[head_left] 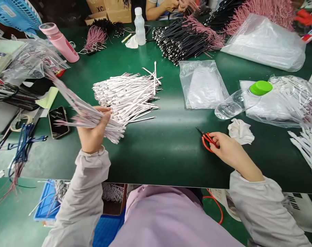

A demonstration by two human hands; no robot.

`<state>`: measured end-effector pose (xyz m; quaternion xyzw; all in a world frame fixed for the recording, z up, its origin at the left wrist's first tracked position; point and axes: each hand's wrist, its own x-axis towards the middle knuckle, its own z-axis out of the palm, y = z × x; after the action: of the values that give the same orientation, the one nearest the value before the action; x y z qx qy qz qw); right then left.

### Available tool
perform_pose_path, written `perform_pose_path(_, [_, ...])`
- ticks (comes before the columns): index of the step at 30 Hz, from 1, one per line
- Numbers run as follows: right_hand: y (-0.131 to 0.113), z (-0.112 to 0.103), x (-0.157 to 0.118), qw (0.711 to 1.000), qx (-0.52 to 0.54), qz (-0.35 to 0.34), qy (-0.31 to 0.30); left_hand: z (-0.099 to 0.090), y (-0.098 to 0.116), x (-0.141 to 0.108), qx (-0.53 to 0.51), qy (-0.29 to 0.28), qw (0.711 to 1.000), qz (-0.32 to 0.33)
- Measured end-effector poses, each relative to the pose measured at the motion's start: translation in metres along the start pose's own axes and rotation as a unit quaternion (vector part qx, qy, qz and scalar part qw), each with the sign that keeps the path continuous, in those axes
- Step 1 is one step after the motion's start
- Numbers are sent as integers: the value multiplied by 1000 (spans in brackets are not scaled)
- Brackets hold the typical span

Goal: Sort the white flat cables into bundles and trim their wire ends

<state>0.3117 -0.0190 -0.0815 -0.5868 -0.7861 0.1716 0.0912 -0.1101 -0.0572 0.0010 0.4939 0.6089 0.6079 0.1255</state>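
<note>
My left hand [94, 133] is closed round a bundle of thin white strips with pinkish wire ends [86, 115], held slantwise above the table's left part. Just behind it, a pile of similar white strips [130, 92] lies on the green table [156, 151]. Over on the right, my right hand [229, 151] has its fingers wrapped round the red handles of small scissors [208, 140], whose dark tips point up and left. A crumpled white tissue [240, 131] lies beside that hand.
Behind are a clear plastic bag [204, 84], a green-capped bottle [235, 103], black cables [178, 39] and a white bottle [139, 27]. A phone [59, 122] and pink bottle [61, 43] are left. Another person's arm [157, 11] shows at the far side.
</note>
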Motion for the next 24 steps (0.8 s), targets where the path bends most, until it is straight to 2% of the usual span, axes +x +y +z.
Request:
perform_pose_path(4, [-11,3,1,1000,-7,-17,20,0,-12,-5,-77,20,997,-24])
perform_pose_path(7, [-18,9,2,998,-4,-39,44,-3,-11,-5,-120,33,992,-8])
perform_pose_path(10, [-25,14,3,997,2,-51,66,-6,-9,-6,-114,13,993,2])
perform_pose_path(13, [-29,18,4,995,13,-45,88,-6,-14,-12,-108,-1,994,-26])
perform_pose_path(17, [-30,20,5,994,29,-41,101,-5,-20,-17,-116,15,993,-30])
perform_pose_path(21, [-28,22,4,993,44,-30,108,-11,-12,-12,-164,22,986,-11])
perform_pose_path(24, [-28,24,3,992,52,-7,118,-16,-4,-9,-208,-2,978,-26])
